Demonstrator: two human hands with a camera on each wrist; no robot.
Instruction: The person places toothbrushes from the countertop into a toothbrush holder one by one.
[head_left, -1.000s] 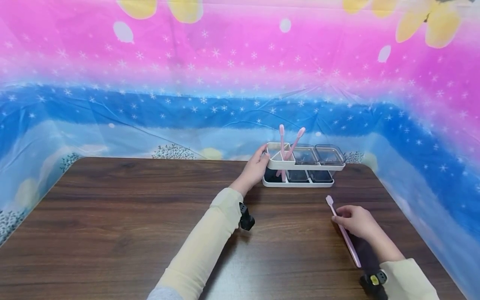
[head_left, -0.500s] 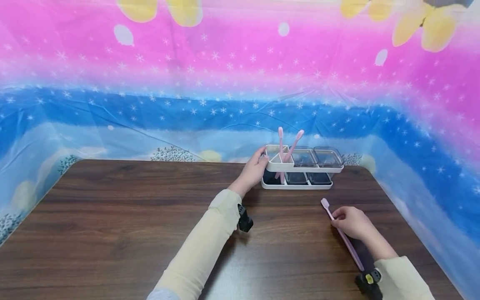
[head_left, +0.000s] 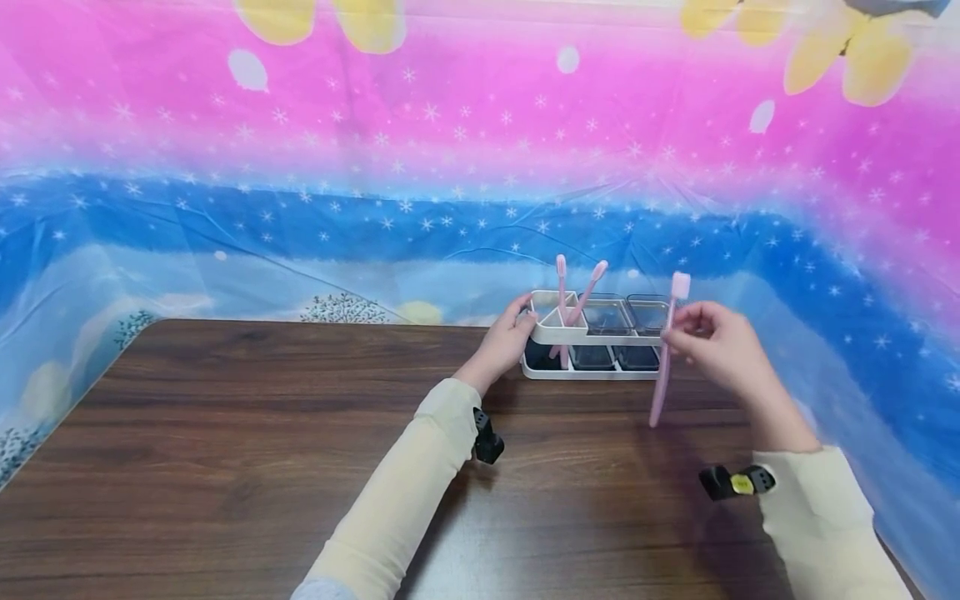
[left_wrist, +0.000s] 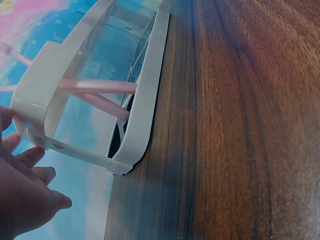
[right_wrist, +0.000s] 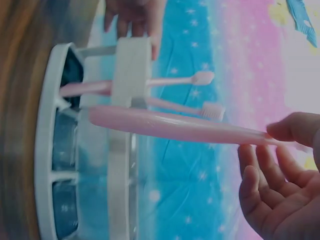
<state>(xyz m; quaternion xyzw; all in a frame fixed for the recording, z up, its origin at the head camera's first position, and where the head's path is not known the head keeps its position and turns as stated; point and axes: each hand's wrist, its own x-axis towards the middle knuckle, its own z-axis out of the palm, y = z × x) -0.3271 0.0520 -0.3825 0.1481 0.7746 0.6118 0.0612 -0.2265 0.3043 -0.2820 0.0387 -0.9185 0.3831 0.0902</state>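
Observation:
In the head view, a white two-tier toothbrush holder stands near the back of the table. My left hand grips the left end of its upper tier. Two pink toothbrushes lean in the divided left section: one nearly upright, the other tilted right. My right hand pinches a third pink toothbrush between thumb and fingers, raised at the holder's right end. Its head points up and its handle hangs down. In the right wrist view this toothbrush's handle points toward the holder.
Clear cups sit in the upper tier's other sections, above dark wells in the lower tier. The brown wooden table spreads to the left and front. A pink and blue cloth hangs behind and along the sides.
My right hand has lifted the third toothbrush off the table, moved it up toward the holder's right end and turned it near upright. My left hand stays on the holder.

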